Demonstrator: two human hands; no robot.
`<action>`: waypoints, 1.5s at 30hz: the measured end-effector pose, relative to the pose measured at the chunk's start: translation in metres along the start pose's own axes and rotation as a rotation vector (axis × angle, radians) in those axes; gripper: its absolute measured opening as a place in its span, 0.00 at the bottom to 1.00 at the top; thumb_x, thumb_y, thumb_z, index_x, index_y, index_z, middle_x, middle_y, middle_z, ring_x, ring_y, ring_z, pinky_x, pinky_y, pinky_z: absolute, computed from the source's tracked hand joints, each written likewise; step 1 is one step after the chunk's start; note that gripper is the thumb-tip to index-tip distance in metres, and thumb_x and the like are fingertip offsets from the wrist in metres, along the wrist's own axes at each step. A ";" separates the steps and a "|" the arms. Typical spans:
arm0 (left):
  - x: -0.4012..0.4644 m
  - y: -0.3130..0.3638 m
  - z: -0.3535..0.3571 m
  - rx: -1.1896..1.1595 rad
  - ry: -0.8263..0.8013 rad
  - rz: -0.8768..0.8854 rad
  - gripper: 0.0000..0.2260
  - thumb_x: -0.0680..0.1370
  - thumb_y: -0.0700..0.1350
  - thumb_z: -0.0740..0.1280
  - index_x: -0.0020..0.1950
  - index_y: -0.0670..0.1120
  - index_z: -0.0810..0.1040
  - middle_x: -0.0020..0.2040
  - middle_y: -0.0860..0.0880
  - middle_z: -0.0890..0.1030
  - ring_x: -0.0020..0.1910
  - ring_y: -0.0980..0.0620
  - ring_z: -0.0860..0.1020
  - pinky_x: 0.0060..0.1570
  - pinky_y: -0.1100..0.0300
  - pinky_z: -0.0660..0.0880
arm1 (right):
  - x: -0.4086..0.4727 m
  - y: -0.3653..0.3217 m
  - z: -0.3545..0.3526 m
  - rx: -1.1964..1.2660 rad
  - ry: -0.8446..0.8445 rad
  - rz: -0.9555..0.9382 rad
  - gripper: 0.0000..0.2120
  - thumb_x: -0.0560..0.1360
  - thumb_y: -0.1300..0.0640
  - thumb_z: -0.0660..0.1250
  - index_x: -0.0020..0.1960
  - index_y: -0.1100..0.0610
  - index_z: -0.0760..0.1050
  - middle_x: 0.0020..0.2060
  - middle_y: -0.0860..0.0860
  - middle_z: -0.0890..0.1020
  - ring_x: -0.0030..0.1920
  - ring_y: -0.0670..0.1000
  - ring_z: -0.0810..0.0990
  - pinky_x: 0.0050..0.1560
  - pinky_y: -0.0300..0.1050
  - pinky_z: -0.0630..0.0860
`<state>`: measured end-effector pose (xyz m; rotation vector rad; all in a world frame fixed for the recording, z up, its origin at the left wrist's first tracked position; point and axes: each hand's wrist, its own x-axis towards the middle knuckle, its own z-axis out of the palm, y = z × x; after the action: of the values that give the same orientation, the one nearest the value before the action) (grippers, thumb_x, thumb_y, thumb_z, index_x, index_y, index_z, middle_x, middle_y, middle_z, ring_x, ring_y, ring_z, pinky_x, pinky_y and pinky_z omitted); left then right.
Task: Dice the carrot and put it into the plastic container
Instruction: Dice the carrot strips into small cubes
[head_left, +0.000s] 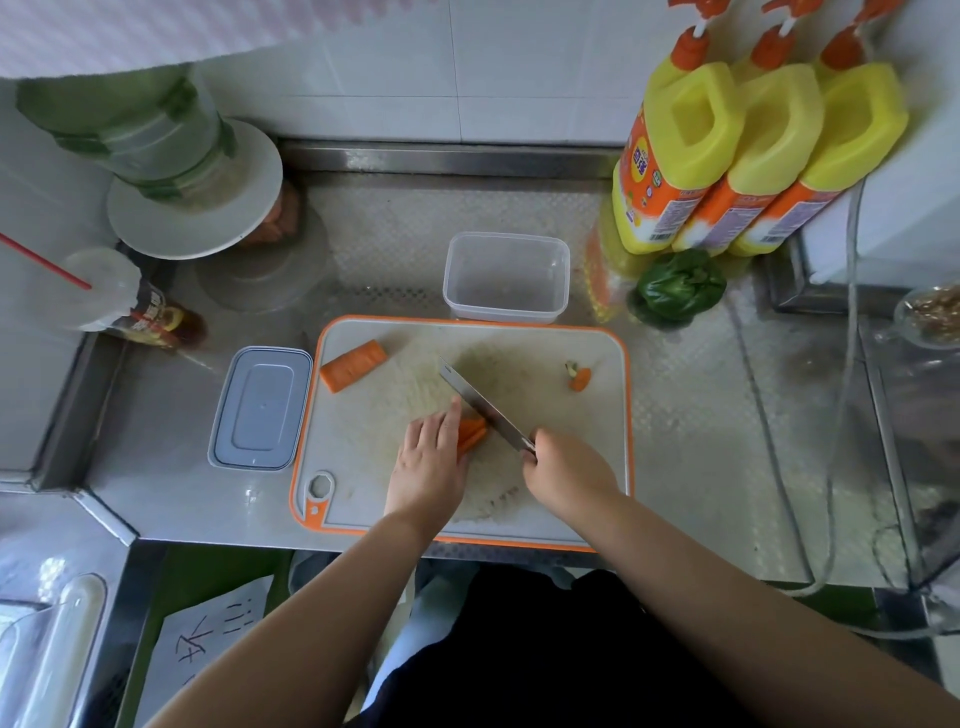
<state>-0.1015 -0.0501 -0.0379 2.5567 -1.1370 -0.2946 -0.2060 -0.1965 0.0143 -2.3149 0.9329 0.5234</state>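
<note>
1. On the cutting board (597, 415), our left hand (428, 462) lies with fingers fairly straight, pressing down the carrot sticks (471, 434).
2. Our right hand (566, 475) is clenched round the knife (483, 408) handle; the flat steel blade rests against the sticks.
3. A larger carrot chunk (353, 365) lies at the board's far left, a trimmed end (579, 378) to the right.
4. Just behind the board, the clear plastic container (506, 278) holds nothing; its lid (260, 408) lies left of the board.
</note>
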 end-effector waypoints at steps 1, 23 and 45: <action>-0.001 -0.001 0.001 -0.032 0.022 -0.008 0.29 0.73 0.41 0.72 0.73 0.40 0.67 0.60 0.43 0.76 0.58 0.42 0.72 0.60 0.46 0.74 | -0.001 0.000 0.002 0.004 -0.005 0.005 0.08 0.80 0.53 0.57 0.43 0.54 0.65 0.32 0.48 0.69 0.37 0.54 0.72 0.36 0.43 0.66; 0.001 0.006 0.006 -0.105 0.118 -0.307 0.30 0.75 0.62 0.63 0.69 0.44 0.66 0.63 0.44 0.73 0.61 0.41 0.69 0.63 0.44 0.66 | 0.002 -0.013 0.006 -0.053 0.019 -0.022 0.10 0.81 0.51 0.56 0.49 0.58 0.69 0.37 0.53 0.76 0.41 0.59 0.77 0.37 0.44 0.67; 0.007 -0.001 -0.004 -0.335 0.154 -0.214 0.20 0.73 0.49 0.73 0.61 0.44 0.71 0.59 0.46 0.73 0.58 0.45 0.72 0.59 0.48 0.72 | -0.001 -0.017 0.006 0.030 0.012 0.027 0.10 0.81 0.51 0.57 0.50 0.57 0.69 0.37 0.51 0.75 0.41 0.57 0.77 0.37 0.44 0.68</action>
<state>-0.0945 -0.0535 -0.0349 2.3540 -0.6934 -0.3041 -0.1947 -0.1823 0.0170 -2.2838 0.9731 0.5036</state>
